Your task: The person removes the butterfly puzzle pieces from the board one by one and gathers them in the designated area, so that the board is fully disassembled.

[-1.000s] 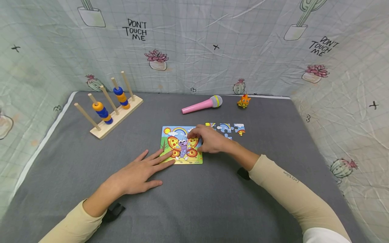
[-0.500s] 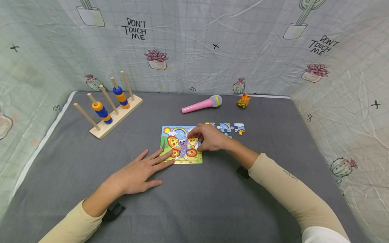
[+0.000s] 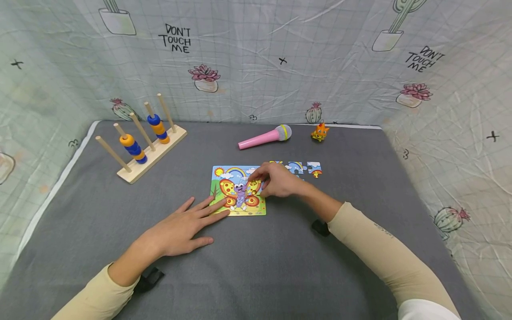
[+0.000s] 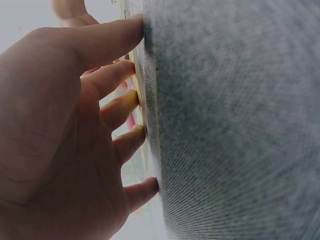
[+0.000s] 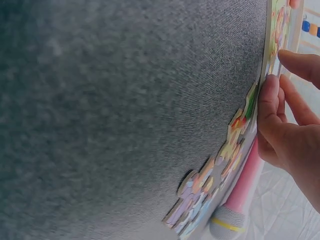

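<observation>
A butterfly jigsaw puzzle (image 3: 232, 175) in a flat tray lies mid-table in the head view. Spread and nearly straight, the fingers of my left hand (image 3: 178, 229) rest on its lower left edge, with the thumb on the cloth. My right hand (image 3: 280, 181) is over the puzzle's right side, thumb and fingers bent around a puzzle piece (image 3: 254, 186) with part of the yellow-spotted wing. That hand covers the puzzle's upper right corner. Loose puzzle pieces (image 3: 296, 167) lie just beyond the right hand, some partly hidden by it; several show in the right wrist view.
A pink toy microphone (image 3: 264, 138) lies behind the puzzle. To its right stands a small orange figure (image 3: 320, 132). On the left is a wooden peg stand (image 3: 154, 158) with blue and orange rings. A printed curtain (image 3: 248, 62) hangs behind the grey table.
The puzzle piece under my right fingers has shifted slightly and now lines up more closely with the wing picture. My left hand has stayed in place.
</observation>
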{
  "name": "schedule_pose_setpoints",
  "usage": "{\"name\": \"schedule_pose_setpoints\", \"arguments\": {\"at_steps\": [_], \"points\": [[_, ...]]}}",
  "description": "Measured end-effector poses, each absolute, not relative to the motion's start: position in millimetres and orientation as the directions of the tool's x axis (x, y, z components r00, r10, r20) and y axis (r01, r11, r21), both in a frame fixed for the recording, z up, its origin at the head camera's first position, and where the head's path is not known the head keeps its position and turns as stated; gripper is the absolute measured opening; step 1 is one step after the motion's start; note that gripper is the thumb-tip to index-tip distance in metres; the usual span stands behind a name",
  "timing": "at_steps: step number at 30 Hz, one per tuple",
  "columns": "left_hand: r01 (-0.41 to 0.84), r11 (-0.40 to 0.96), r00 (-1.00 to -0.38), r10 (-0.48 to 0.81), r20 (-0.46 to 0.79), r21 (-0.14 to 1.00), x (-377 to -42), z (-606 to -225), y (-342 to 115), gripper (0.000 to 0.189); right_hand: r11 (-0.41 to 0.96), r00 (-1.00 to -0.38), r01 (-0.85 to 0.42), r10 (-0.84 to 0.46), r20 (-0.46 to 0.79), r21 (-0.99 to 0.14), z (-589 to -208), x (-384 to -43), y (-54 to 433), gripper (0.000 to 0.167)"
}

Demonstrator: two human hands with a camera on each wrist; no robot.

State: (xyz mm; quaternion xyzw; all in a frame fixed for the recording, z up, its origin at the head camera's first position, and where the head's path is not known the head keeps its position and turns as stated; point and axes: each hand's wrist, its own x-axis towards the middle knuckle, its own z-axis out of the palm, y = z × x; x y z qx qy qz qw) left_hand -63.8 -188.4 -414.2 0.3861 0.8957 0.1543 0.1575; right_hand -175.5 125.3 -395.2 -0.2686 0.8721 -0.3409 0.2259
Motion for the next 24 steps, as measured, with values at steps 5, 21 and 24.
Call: {"name": "schedule_pose_setpoints", "arguments": {"at_steps": [5, 21, 24], "points": [[0.638, 0.655, -0.653, 0.739, -0.168, 0.404, -64, -414, -188, 0.074, 0.602, -0.763, -0.266, -0.609, -0.217, -0.752, -396, -174, 130, 0.046], [0.635, 0.655, -0.648, 0.74, -0.18, 0.41, -64, -414, -188, 0.074, 0.541, -0.793, -0.135, -0.561, -0.237, -0.83, -392, -165, 164, 0.05], [0.629, 0.658, -0.65, 0.737, -0.185, 0.413, -65, -414, -187, 0.074, 0.55, -0.804, -0.141, -0.549, -0.229, -0.824, -392, -164, 174, 0.05]]}}
